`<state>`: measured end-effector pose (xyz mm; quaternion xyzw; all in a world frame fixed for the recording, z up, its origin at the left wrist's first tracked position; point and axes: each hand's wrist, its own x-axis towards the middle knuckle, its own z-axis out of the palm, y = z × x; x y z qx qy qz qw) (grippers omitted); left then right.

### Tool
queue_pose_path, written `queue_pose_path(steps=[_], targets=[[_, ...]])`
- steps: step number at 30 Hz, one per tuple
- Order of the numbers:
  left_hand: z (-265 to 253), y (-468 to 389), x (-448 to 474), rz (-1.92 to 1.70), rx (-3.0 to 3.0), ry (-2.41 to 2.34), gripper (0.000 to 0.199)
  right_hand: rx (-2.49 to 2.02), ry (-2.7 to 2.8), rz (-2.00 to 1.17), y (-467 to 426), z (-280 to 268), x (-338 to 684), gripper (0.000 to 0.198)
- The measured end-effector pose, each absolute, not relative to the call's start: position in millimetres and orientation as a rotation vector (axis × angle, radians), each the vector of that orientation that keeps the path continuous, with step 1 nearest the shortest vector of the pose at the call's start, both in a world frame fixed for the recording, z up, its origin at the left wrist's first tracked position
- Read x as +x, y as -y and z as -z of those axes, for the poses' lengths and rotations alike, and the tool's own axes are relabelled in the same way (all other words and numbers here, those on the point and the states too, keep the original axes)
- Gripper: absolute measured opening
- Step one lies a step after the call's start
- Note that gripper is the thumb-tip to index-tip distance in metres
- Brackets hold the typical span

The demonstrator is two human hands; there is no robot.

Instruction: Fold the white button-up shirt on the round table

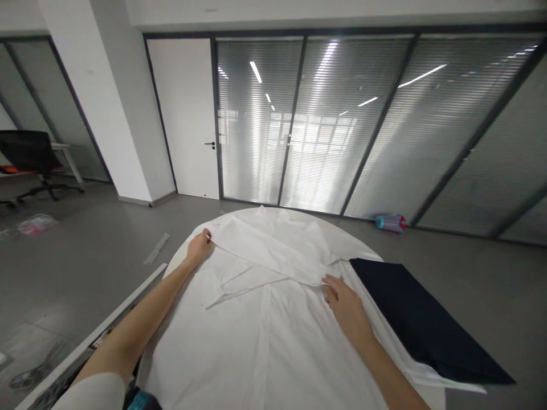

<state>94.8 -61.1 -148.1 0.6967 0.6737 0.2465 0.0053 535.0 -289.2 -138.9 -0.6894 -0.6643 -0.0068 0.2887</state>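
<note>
A white shirt (256,330) lies spread over a round white table (173,259). One sleeve (265,250) is folded across the shirt's body from upper left to right. My left hand (199,247) pinches the shirt's fabric at the far left, near the shoulder. My right hand (344,304) lies flat on the shirt at the sleeve's cuff end, fingers pressing the cloth. A dark navy folded garment (419,319) lies on the table's right side, just beside my right hand.
Glass partitions with blinds and a white door (188,114) stand behind the table. A pink and blue bottle (391,223) lies on the grey floor by the glass. A black office chair (29,156) stands far left. A white board (98,336) runs along the table's left.
</note>
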Motion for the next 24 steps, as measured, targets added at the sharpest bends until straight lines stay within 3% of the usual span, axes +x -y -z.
queue_pose_path(steps=[5,13,24], targets=[[151,56,89,-0.751,2.273,-1.952,0.022,-1.666,1.565,-0.369,281,142,544,0.032],[153,58,83,-0.843,2.573,-1.795,0.029,-1.983,1.945,-0.286,297,115,533,0.029],[144,44,80,-0.802,2.331,-1.828,0.026,-2.267,2.007,-0.160,305,107,526,0.025]])
